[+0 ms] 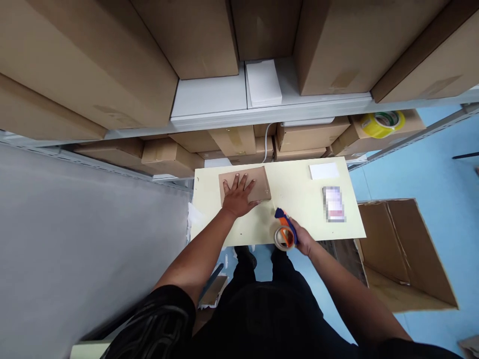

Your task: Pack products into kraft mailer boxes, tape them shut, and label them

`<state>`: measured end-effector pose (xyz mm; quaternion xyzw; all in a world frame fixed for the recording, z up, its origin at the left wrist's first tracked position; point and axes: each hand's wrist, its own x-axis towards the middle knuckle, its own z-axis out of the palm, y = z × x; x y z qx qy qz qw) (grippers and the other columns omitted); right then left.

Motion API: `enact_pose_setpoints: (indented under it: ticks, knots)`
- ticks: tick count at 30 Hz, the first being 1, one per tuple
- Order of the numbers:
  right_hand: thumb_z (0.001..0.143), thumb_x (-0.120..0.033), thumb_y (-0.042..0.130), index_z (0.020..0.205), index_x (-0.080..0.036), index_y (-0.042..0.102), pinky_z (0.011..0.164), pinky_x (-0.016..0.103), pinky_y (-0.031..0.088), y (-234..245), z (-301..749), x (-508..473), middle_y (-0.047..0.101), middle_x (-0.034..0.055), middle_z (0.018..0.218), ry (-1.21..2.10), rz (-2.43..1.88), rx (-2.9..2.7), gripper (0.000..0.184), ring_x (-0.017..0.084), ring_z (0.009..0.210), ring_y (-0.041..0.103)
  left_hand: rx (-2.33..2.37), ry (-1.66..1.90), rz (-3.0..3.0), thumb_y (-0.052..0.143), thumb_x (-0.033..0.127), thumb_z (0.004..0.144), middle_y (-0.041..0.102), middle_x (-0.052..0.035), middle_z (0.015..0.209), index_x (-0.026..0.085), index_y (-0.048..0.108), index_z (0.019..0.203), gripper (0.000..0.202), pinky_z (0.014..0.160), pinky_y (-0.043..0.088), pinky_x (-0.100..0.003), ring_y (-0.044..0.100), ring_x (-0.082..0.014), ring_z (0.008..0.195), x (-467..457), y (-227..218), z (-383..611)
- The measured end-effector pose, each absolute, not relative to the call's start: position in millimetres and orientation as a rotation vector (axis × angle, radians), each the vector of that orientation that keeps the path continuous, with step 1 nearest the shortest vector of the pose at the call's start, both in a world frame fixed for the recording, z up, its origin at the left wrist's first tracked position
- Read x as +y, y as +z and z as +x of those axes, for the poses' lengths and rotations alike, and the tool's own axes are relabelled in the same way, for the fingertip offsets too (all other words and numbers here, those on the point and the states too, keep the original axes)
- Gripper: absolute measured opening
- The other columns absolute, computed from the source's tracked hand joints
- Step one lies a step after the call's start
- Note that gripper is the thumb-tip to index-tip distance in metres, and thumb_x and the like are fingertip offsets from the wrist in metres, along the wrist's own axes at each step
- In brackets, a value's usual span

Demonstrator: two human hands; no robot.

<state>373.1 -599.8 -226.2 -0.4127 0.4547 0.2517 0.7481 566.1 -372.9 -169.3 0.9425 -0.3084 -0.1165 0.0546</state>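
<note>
A flat brown cardboard box (262,182) lies toward the left of the pale yellow table (295,179). Spread over its top is my left hand (236,197), fingers apart and palm down. To the right of the box, above the table's front edge, my right hand (302,237) grips an orange and blue tape dispenser (287,224) by its handle. A roll of tape (279,238) sits in the dispenser, whose blue head points toward the box. The dispenser and the box are apart; whether tape stretches between them I cannot tell.
A white paper (324,171) and a small blurred packet (334,204) lie at the table's right. Shelves (209,94) behind hold several cartons, white sheets (263,82) and a yellow tape roll (382,123). A large open carton (407,249) stands on the floor at right; a grey wall is at left.
</note>
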Motion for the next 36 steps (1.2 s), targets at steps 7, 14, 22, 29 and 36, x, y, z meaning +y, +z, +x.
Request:
enact_pose_setpoints:
  ticks: [7, 14, 22, 29, 36]
  knots:
    - [0.088, -0.065, 0.064, 0.094, -0.013, 0.075, 0.063, 0.027, 0.055, -205.7, 416.6, -581.6, 0.078, 0.01, 0.082, 0.724, -1.264, 1.003, 0.053, 0.019, 0.07, 0.071, -0.995, -0.36, 2.847, 0.054, 0.07, 0.09, 0.015, -0.0097, 0.172, 0.029, 0.027, 0.163, 0.088, 0.117, -0.01, -0.074, 0.001, -0.0426, 0.157, -376.5, -167.6, 556.9]
    - [0.086, -0.065, 0.066, 0.087, -0.014, 0.073, 0.056, 0.027, 0.051, -185.8, 465.9, -605.9, 0.075, 0.0091, 0.071, 0.887, -1.443, 0.91, 0.052, 0.02, 0.063, 0.068, -0.97, -0.352, 2.86, 0.051, 0.066, 0.093, 0.015, -0.0111, 0.172, 0.027, 0.027, 0.163, 0.084, 0.116, -0.011, -0.075, 0.001, -0.0429, 0.157, -376.8, -168.2, 558.1]
    - [0.08, -0.077, 0.061, 0.077, -0.016, 0.074, 0.062, 0.029, 0.045, -183.5, 450.0, -533.1, 0.078, 0.0158, 0.09, 1.085, -2.232, 0.443, 0.062, 0.029, 0.086, 0.073, -0.966, -0.364, 2.857, 0.047, 0.068, 0.093, 0.012, -0.0093, 0.173, 0.028, 0.027, 0.163, 0.083, 0.117, -0.009, -0.076, 0.001, -0.0425, 0.157, -376.1, -169.0, 559.4]
    - [0.094, -0.057, 0.052, 0.074, -0.02, 0.07, 0.061, 0.029, 0.038, -175.4, 393.0, -593.7, 0.074, 0.0098, 0.076, 0.745, -2.276, 0.629, 0.045, 0.023, 0.072, 0.067, -0.952, -0.337, 2.8, 0.053, 0.074, 0.088, 0.013, -0.0101, 0.172, 0.028, 0.028, 0.163, 0.091, 0.117, -0.013, -0.074, 0.0, -0.0425, 0.157, -373.1, -174.0, 559.0]
    - [0.091, -0.044, 0.062, 0.099, -0.019, 0.073, 0.092, 0.042, 0.04, -189.6, 398.3, -627.7, 0.074, 0.0161, 0.094, 0.327, -2.805, 0.483, 0.029, 0.032, 0.101, 0.065, -0.946, -0.354, 2.768, 0.056, 0.071, 0.088, 0.015, -0.0096, 0.172, 0.03, 0.029, 0.162, 0.089, 0.117, -0.015, -0.072, 0.0, -0.0409, 0.158, -371.6, -173.6, 557.2]
